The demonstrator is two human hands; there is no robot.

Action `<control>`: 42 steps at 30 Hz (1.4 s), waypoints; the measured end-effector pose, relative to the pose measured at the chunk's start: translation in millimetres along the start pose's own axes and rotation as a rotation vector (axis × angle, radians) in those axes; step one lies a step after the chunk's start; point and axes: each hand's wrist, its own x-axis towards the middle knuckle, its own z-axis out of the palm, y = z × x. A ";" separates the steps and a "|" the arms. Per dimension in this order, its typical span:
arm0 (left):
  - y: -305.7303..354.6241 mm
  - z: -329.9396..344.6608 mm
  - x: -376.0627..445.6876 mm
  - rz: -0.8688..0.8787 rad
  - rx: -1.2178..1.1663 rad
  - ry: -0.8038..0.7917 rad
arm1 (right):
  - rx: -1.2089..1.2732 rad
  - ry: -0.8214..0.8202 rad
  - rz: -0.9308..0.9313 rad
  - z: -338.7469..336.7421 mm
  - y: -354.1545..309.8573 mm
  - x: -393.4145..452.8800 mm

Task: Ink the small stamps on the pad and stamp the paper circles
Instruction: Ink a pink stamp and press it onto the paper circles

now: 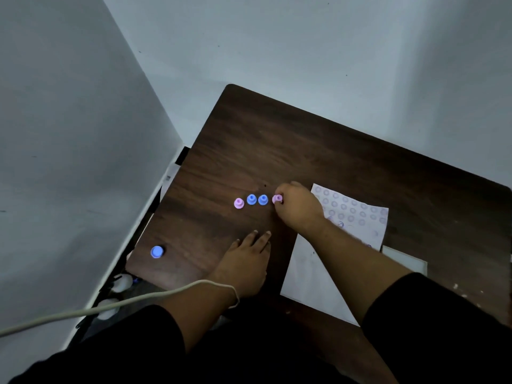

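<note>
Table (277, 151): dark brown wood grain, centre frame. Row of four small stamps at mid-frame: pink stamp (238, 203), two blue stamps (251, 199) (263, 200), second pink stamp (276, 199). Lone light blue stamp (157, 251) lower left. Paper sheet (310, 273), right of centre: white, rows of faint purple-grey circles. Sleeves (443, 322) black. Cord (110, 304) off-white. Walls pale grey.

Dark wood-grain table (277, 139) set in a grey wall (69, 120) corner, a pale cable (116, 303) trailing off its near left edge.
</note>
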 end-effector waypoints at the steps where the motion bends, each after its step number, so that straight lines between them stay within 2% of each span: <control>1: -0.1 -0.3 0.7 -0.002 -0.011 -0.010 | -0.024 -0.014 -0.011 0.5 -0.6 0.8; 9: -2.1 -3.0 7.1 -0.025 -0.079 -0.042 | -0.100 -0.037 -0.010 3.2 -5.8 6.8; 24: 4.1 -4.6 3.2 -0.022 0.010 -0.065 | -0.030 -0.023 0.005 -6.5 8.0 -4.3; 34: 21.2 -10.9 5.7 -0.073 0.115 -0.065 | 0.008 0.044 0.052 -15.0 36.8 -46.6; 36: 29.8 -13.5 9.6 -0.034 0.118 0.009 | 0.016 0.081 0.090 -18.6 52.8 -61.8; 39: 46.9 -19.4 19.3 0.122 0.087 0.103 | 0.056 0.123 0.188 -27.6 85.6 -86.4; 42: 77.1 -30.2 28.7 0.288 -0.012 0.089 | 0.136 0.172 0.317 -43.2 130.8 -118.7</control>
